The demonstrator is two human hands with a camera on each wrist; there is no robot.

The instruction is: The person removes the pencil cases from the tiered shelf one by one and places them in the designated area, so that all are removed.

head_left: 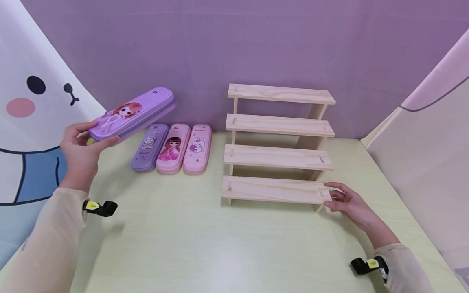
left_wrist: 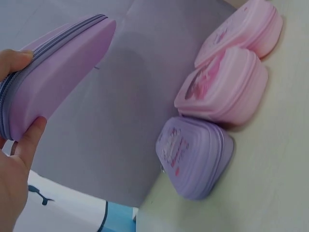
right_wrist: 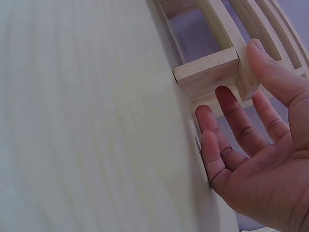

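My left hand holds a purple pencil case by its near end, raised above the table and slanting up to the right. A girl with orange hair is printed on its lid, and a zipper runs along its side in the left wrist view. At the right end of the lowest board, my right hand pinches the wooden step rack between thumb and index finger. Its other fingers hang loosely curled beside the rack's side support. The rack stands upright with several bare steps.
On the table, three pencil cases lie side by side at the back: a darker purple one, a pink one with a girl and a pink one with a rabbit. A purple cloth backdrop hangs behind.
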